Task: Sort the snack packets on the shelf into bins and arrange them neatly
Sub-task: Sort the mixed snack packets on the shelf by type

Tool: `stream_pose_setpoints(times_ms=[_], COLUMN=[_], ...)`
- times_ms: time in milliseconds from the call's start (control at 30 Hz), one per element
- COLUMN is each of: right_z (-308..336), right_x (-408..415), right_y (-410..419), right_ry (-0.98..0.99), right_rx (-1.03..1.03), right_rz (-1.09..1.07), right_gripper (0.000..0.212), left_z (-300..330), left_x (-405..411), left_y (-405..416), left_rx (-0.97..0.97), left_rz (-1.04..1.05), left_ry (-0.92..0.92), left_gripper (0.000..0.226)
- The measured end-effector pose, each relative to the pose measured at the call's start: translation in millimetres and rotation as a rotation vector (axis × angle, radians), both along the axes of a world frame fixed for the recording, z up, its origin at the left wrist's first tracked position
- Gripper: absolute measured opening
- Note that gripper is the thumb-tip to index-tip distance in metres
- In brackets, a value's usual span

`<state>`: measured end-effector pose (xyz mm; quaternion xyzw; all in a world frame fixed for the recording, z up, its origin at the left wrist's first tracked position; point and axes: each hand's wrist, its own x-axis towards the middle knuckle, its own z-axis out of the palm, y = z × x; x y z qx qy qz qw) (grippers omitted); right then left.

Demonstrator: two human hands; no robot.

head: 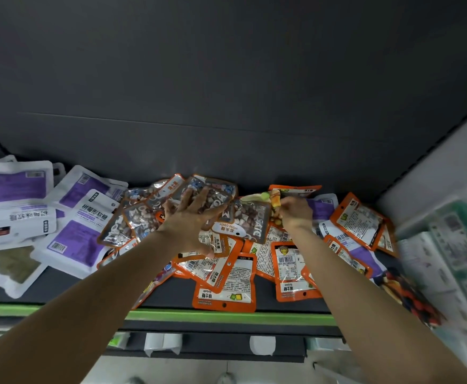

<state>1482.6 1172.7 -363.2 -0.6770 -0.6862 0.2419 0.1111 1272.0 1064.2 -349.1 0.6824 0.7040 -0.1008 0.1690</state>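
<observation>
The right hand [294,213] is pinching the near end of a yellow-green snack packet [265,199] at the back of the shelf [282,303], its fingers curled round the crumpled foil. That packet is lying away to the left of this grip, its long axis running roughly left to right along the shelf's rear wall. The left hand [192,217] is pressing down, fingers spread and straight, on the stone candy packets [213,200] just beside it, holding nothing. The 2 hands are close together, with the stone candy pile between them and slightly forward. Around them, orange-edged sugar packets [226,286] are lying scattered toward the shelf's green front lip, and white and purple packets [82,234] are spread out to the left. No bin is visible, so the sorting appears barely begun.
</observation>
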Motion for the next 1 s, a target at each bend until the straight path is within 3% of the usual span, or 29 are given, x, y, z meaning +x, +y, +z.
stream_pose_setpoints(times_ms=[133, 367, 533, 667, 700, 767, 867, 1000], right_z=[15.4, 58.4, 69.2, 94.3, 99.8, 109.5, 120.6, 115.9], right_x=[4.8, 4.5, -3.0, -20.8, -29.0, -48.2, -80.5, -128.2], right_y=[-4.3, -17.7, -39.3, -44.9, -46.1, -51.2, -60.9, -73.3], right_ry=[0.150, 0.228, 0.250, 0.218, 0.224, 0.240, 0.253, 0.146], right_rx=[0.189, 0.489, 0.551, 0.606, 0.585, 0.547, 0.507, 0.415], right_rz=[0.030, 0.171, 0.161, 0.207, 0.251, 0.347, 0.422, 0.447], right_gripper=[0.020, 0.014, 0.014, 0.013, 0.014, 0.014, 0.014, 0.020], left_z=[1.4, 5.9, 8.4, 33.5, 44.7, 66.7, 87.5, 85.9], left_x=[1.1, 13.8, 1.5, -5.9, -6.2, -8.3, -25.2, -72.3], left_y=[-3.0, -0.1, -2.9, -7.3, -6.9, -5.3, -7.8, -32.1], left_rx=[0.015, 0.018, 0.096, 0.345, 0.406, 0.513, 0.721, 0.741], left_rz=[0.005, -0.103, 0.005, 0.298, 0.345, 0.333, 0.368, 0.494], left_ry=[-0.004, 0.113, -0.194, -0.782, -0.845, -0.776, -0.746, -0.693], left_gripper=[0.114, 0.102, 0.097, 0.072, 0.069, 0.060, 0.025, 0.012])
